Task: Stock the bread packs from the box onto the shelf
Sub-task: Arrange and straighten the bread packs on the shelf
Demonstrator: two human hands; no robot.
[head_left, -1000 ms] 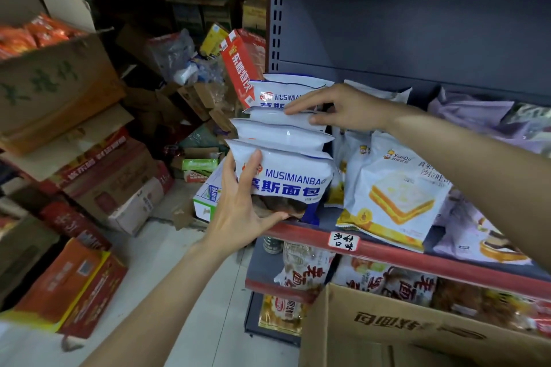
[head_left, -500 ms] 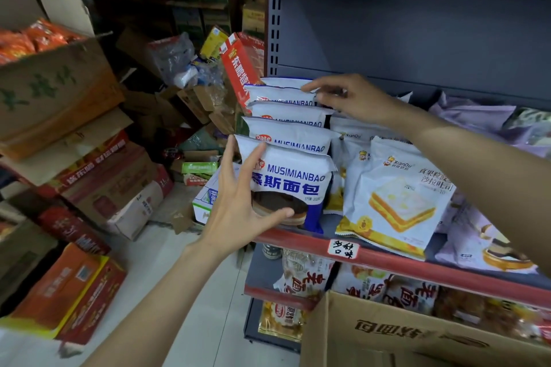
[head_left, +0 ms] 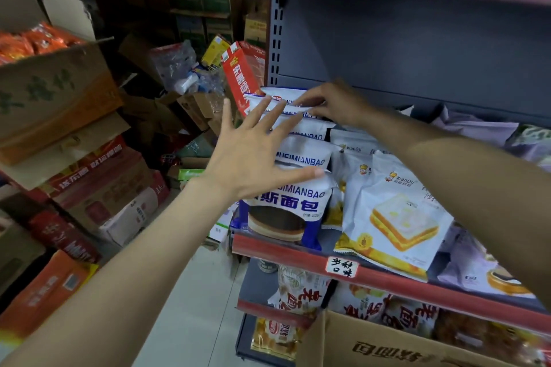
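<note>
Left hand [head_left: 247, 164]: fingers [head_left: 262, 113] straight and spread wide, holding nothing. The palm lies flat against the front of a row of white-and-blue bread packs [head_left: 286, 205] standing one behind another at the left end of the shelf [head_left: 298, 253]. The thumb reaches right across the top edge of the front pack; the fingertips point up and right toward the rear packs.

Right hand [head_left: 334, 104]: fingers curled narrow, pinching the top edge of the rearmost bread pack [head_left: 283, 94], just beyond the left fingertips. The two hands are near one another but apart.

Right of the left thumb stand white packs printed with a sandwich slice [head_left: 396, 217], leaning forward on the same shelf. Further right, below the right forearm, lie purple packs [head_left: 477, 271]. A handwritten price tag [head_left: 342, 267] sits on the shelf's red front rail, below both hands.

The cardboard box [head_left: 387, 345] is open at the lower right, well below the fingers. Left of the left arm, cartons [head_left: 53, 92] are stacked on the floor.
</note>
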